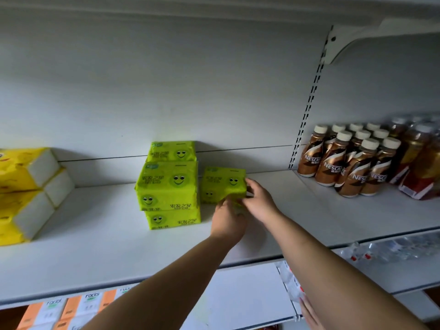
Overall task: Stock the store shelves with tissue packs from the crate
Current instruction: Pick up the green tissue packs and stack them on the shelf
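A green tissue pack (222,183) with smiley faces sits on the white shelf (119,246), just right of a stack of three like green packs (166,186). My left hand (227,221) holds its front lower edge, fingers hidden against the wrapper. Around the pack's right end curl the fingers of my right hand (258,198). A bit of green wrapper shows between the two hands. The crate is out of view.
Yellow tissue packs (26,194) are stacked at the shelf's left end. Brown coffee bottles (350,160) stand in a group on the adjoining shelf to the right. Orange-and-white tissue packs (71,310) fill the shelf below; plastic-wrapped bottles (392,248) lie lower right.
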